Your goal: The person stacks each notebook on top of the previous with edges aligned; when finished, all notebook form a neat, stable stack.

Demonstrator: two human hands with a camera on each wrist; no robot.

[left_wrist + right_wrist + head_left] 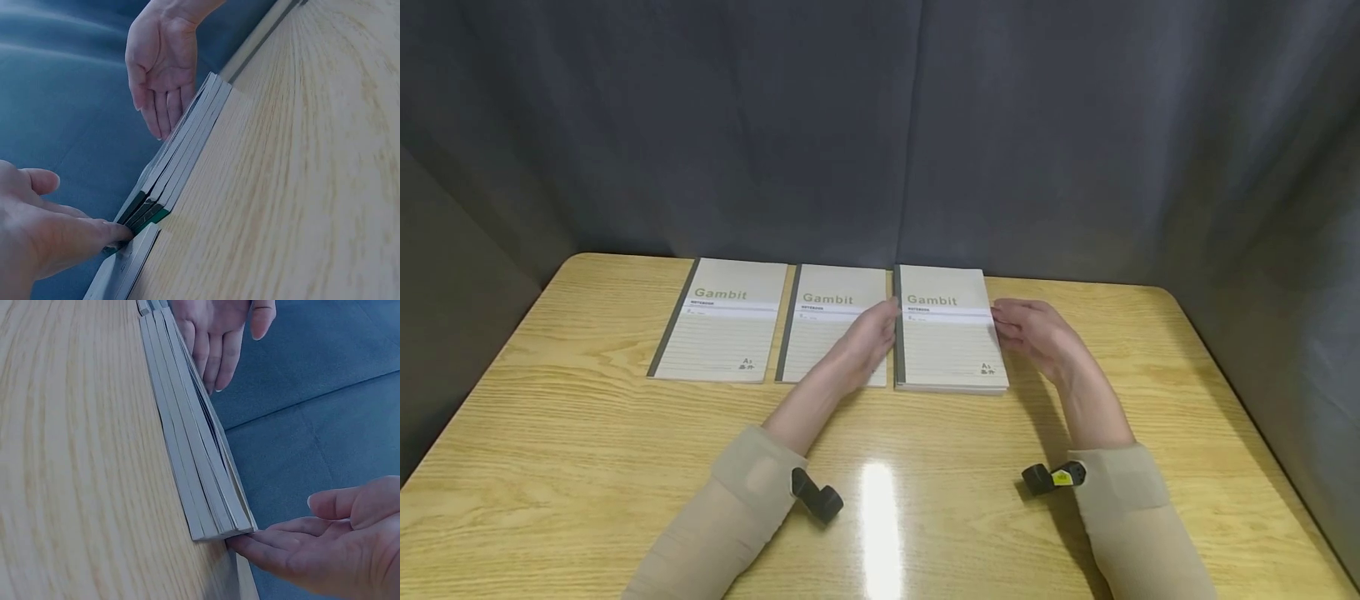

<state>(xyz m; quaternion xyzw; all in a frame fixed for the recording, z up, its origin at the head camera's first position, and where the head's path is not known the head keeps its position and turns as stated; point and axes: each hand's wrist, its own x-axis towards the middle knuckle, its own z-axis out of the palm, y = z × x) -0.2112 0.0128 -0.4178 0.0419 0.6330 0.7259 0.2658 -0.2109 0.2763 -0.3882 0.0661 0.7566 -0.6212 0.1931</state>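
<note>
A small stack of "Gambit" notebooks lies on the table, dark spines to the left. My left hand is at the spine side, its fingertips touching the stack's edge in the left wrist view. On the opposite side, my right hand has its fingers extended, with the fingertips against the page edges in the right wrist view. Both thumbs stand away from the stack, whose layered edges show there. Beneath my left hand, a middle notebook is partly covered.
Another notebook with the same cover lies at the far left of the row. The wooden table ends at a grey curtain just behind the notebooks. A small black camera is strapped to each sleeve.
</note>
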